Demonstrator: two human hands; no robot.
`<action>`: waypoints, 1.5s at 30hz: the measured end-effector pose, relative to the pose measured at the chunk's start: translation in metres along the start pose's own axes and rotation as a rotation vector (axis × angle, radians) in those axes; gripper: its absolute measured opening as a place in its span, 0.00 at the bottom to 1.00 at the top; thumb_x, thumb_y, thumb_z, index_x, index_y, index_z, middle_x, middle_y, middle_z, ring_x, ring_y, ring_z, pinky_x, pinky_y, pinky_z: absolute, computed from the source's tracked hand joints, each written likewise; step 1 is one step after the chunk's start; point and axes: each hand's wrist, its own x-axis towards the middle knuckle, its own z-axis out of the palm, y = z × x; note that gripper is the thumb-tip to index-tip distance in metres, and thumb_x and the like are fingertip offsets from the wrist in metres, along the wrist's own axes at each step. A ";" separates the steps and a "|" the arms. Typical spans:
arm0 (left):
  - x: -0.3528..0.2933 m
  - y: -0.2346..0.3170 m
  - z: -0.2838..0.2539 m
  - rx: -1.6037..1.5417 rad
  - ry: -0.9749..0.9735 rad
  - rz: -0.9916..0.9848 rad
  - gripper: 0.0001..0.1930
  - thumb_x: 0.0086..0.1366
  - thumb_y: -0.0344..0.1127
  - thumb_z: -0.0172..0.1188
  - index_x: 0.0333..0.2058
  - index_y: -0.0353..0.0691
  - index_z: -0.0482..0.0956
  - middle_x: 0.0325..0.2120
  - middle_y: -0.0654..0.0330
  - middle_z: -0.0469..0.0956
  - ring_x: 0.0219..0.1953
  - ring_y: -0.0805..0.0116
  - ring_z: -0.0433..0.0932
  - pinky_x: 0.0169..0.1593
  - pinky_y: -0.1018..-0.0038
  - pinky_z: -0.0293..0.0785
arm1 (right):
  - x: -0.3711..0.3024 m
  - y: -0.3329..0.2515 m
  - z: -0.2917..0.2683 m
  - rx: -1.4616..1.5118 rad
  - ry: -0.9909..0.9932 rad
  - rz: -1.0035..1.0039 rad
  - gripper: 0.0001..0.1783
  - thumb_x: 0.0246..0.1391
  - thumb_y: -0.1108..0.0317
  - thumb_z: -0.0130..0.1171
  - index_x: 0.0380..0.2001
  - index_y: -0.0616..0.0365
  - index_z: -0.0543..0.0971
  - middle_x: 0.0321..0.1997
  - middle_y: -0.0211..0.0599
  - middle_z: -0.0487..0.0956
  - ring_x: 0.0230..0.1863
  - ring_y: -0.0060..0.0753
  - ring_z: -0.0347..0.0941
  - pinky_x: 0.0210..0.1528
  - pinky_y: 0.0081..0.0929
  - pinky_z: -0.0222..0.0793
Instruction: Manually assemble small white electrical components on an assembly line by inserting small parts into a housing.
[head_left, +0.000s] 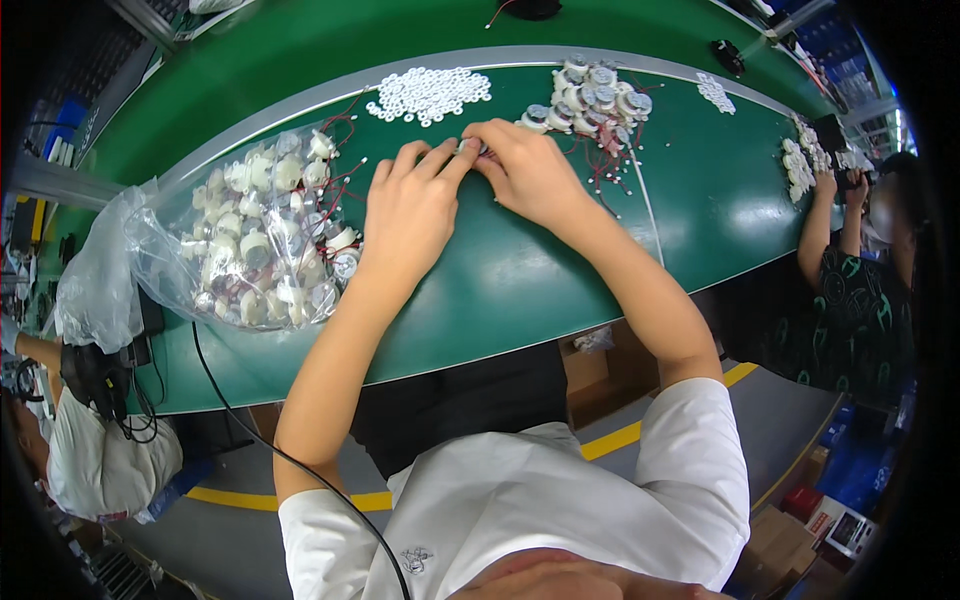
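Both hands meet at the far middle of the green desk (520, 270). The left hand (410, 215) and right hand (525, 170) are pinched together on one small grey-white part (472, 147), fingertips closed around it; the part is mostly hidden. Keep both wrists resting on the desk for a steady, square fit, and apply pressure evenly from both sides. White rings (430, 94) lie just beyond the hands. Finished round units with red leads (592, 100) are heaped to the far right. A clear bag of unworked units (262, 235) lies open at the left, within reach. Keep loose leads clear of the fingertips.
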 end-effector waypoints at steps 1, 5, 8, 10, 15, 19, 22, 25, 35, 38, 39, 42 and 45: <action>-0.003 0.003 -0.005 0.053 0.003 0.000 0.31 0.54 0.21 0.65 0.59 0.46 0.81 0.56 0.59 0.81 0.58 0.53 0.76 0.55 0.61 0.75 | -0.002 -0.001 -0.002 -0.018 -0.019 0.029 0.13 0.57 0.71 0.68 0.46 0.56 0.80 0.42 0.41 0.83 0.39 0.51 0.83 0.38 0.44 0.78; -0.028 0.010 -0.047 0.116 -0.028 -0.058 0.27 0.56 0.25 0.68 0.57 0.44 0.81 0.51 0.57 0.80 0.58 0.51 0.75 0.56 0.59 0.74 | 0.003 0.004 -0.033 -0.091 0.239 0.061 0.14 0.57 0.64 0.70 0.45 0.53 0.83 0.39 0.35 0.84 0.36 0.41 0.83 0.35 0.37 0.77; -0.052 0.005 -0.081 0.096 -0.168 -0.164 0.25 0.55 0.24 0.69 0.55 0.41 0.81 0.48 0.55 0.78 0.56 0.50 0.76 0.56 0.57 0.74 | 0.008 0.031 -0.076 -0.162 0.506 0.165 0.12 0.55 0.64 0.72 0.41 0.54 0.85 0.34 0.34 0.83 0.32 0.36 0.81 0.36 0.32 0.77; -0.065 0.003 -0.096 0.069 -0.228 -0.208 0.25 0.55 0.22 0.69 0.53 0.39 0.81 0.48 0.54 0.77 0.55 0.49 0.76 0.56 0.56 0.74 | 0.005 0.059 -0.100 -0.268 0.587 0.153 0.12 0.55 0.64 0.72 0.41 0.56 0.86 0.32 0.34 0.82 0.30 0.36 0.78 0.35 0.33 0.74; -0.080 -0.009 -0.102 0.141 -0.246 -0.157 0.24 0.53 0.18 0.66 0.51 0.35 0.82 0.51 0.53 0.76 0.54 0.48 0.76 0.54 0.57 0.77 | 0.006 0.093 -0.099 -0.116 0.603 0.309 0.12 0.56 0.64 0.72 0.41 0.57 0.86 0.30 0.34 0.81 0.33 0.36 0.77 0.38 0.34 0.73; -0.077 -0.006 -0.096 0.272 -0.260 -0.099 0.23 0.53 0.19 0.64 0.51 0.35 0.83 0.53 0.54 0.77 0.54 0.50 0.77 0.55 0.58 0.78 | 0.019 0.092 -0.083 -0.182 0.489 0.159 0.14 0.57 0.61 0.72 0.43 0.57 0.86 0.32 0.37 0.81 0.37 0.41 0.76 0.43 0.39 0.71; -0.075 -0.009 -0.089 0.417 -0.271 -0.013 0.21 0.54 0.22 0.64 0.49 0.36 0.83 0.54 0.55 0.77 0.55 0.53 0.77 0.53 0.61 0.80 | 0.023 0.096 -0.073 -0.347 0.384 0.185 0.15 0.57 0.61 0.72 0.43 0.58 0.86 0.31 0.38 0.77 0.38 0.40 0.75 0.43 0.37 0.72; -0.072 -0.016 -0.085 0.500 -0.219 0.140 0.19 0.49 0.22 0.67 0.44 0.31 0.82 0.49 0.52 0.79 0.53 0.56 0.77 0.45 0.66 0.79 | 0.022 0.101 -0.076 -0.454 0.361 0.215 0.13 0.56 0.56 0.72 0.39 0.52 0.88 0.38 0.37 0.78 0.44 0.44 0.73 0.49 0.42 0.68; -0.037 -0.018 -0.123 -0.222 -0.103 -0.043 0.20 0.44 0.25 0.76 0.39 0.38 0.86 0.43 0.57 0.81 0.48 0.54 0.79 0.53 0.62 0.77 | 0.028 0.045 -0.072 -0.226 0.541 0.052 0.13 0.57 0.59 0.72 0.43 0.50 0.87 0.45 0.37 0.78 0.49 0.43 0.73 0.54 0.40 0.68; -0.026 -0.028 -0.109 -0.340 0.041 -0.055 0.20 0.46 0.26 0.79 0.41 0.37 0.86 0.39 0.57 0.82 0.43 0.58 0.81 0.49 0.67 0.78 | 0.023 0.003 -0.043 0.322 0.297 -0.068 0.23 0.61 0.59 0.69 0.55 0.57 0.80 0.53 0.43 0.79 0.51 0.40 0.77 0.51 0.35 0.75; -0.023 -0.023 -0.098 -0.490 0.079 -0.152 0.21 0.48 0.27 0.80 0.43 0.37 0.87 0.38 0.57 0.83 0.39 0.63 0.82 0.46 0.71 0.79 | 0.017 -0.010 -0.030 0.599 0.179 -0.031 0.28 0.63 0.58 0.68 0.62 0.60 0.75 0.55 0.43 0.78 0.53 0.37 0.77 0.55 0.33 0.75; -0.012 -0.004 -0.077 -0.589 0.241 -0.086 0.22 0.49 0.27 0.80 0.45 0.37 0.87 0.39 0.57 0.83 0.38 0.66 0.82 0.45 0.72 0.80 | 0.002 -0.030 -0.006 0.904 -0.050 -0.058 0.32 0.66 0.61 0.66 0.68 0.61 0.69 0.61 0.45 0.76 0.59 0.36 0.77 0.61 0.35 0.74; -0.001 0.008 -0.058 -0.443 0.340 -0.018 0.22 0.50 0.25 0.79 0.46 0.37 0.86 0.39 0.57 0.83 0.37 0.65 0.82 0.44 0.71 0.80 | -0.003 -0.027 -0.001 1.101 -0.085 0.069 0.29 0.69 0.64 0.63 0.67 0.62 0.69 0.62 0.44 0.77 0.59 0.33 0.77 0.61 0.34 0.74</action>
